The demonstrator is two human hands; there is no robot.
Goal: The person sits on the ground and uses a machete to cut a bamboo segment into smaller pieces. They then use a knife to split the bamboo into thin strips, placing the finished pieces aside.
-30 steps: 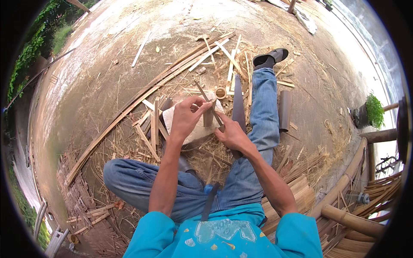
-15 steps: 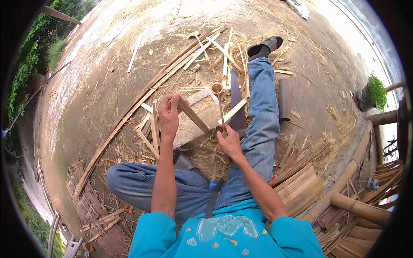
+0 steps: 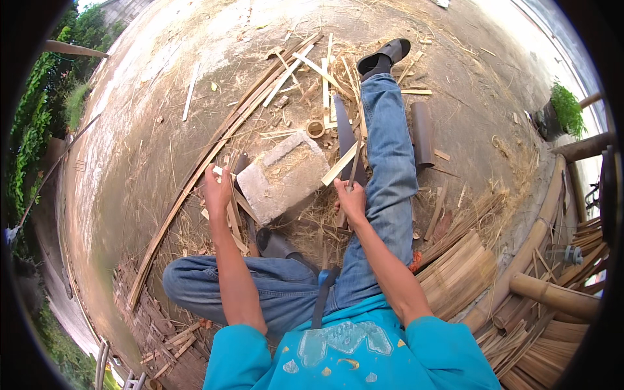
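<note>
My left hand (image 3: pixel 218 186) is low over bamboo strips (image 3: pixel 232 211) left of a concrete block (image 3: pixel 284 177). Its thumb and forefinger stand apart; the other fingers are partly hidden, and I see no strip gripped between them. A pale strip end lies just beyond the fingertips. My right hand (image 3: pixel 351 200) is closed around a long, narrow knife (image 3: pixel 355 162), seen nearly edge-on, with its blade pointing away from me. The knife is beside my outstretched right leg, over a handsaw (image 3: pixel 344 130) and a pale bamboo slat (image 3: pixel 341 164) on the ground.
A bamboo ring (image 3: pixel 315 129) stands beyond the block. Long bamboo poles (image 3: pixel 214 146) lie along the left, and a hammer (image 3: pixel 274 52) is past them. A dark bamboo tube (image 3: pixel 422 135) lies right of my leg. Split slats (image 3: pixel 458 266) are stacked at the right.
My left hand has gone down and left from above the block, and the bamboo strip it held no longer shows over the block. The knife in my right hand has swung right, off the ring.
</note>
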